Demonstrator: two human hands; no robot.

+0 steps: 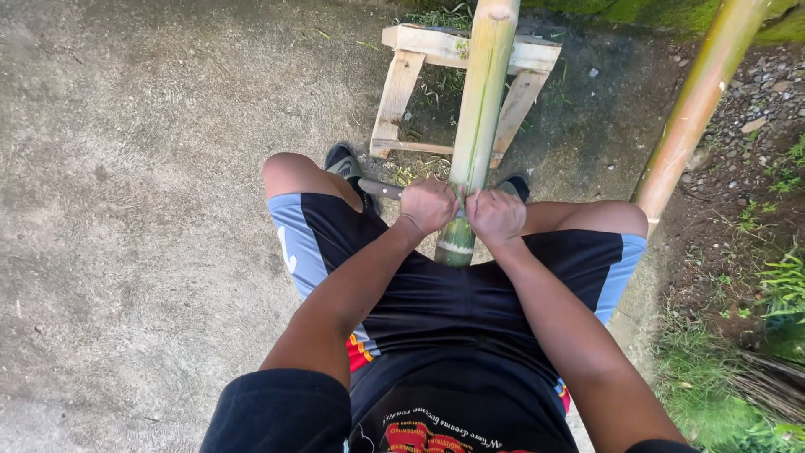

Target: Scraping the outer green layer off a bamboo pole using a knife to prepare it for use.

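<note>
Fingers of your left hand (pixel 428 204) and right hand (pixel 495 215) are curled tight on a blade (pixel 381 188) laid across the bamboo pole (pixel 480 109), which slants from your lap onto the wooden stand (pixel 401 84). Stiff, smooth, probably slippery; grip outboard.

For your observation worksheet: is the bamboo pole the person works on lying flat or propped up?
Propped up: the bamboo pole slants across the wooden stand, its near end between the person's knees.

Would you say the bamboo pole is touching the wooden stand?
Touching: the head view shows the bamboo pole lying directly across the wooden stand's top rail.
</note>
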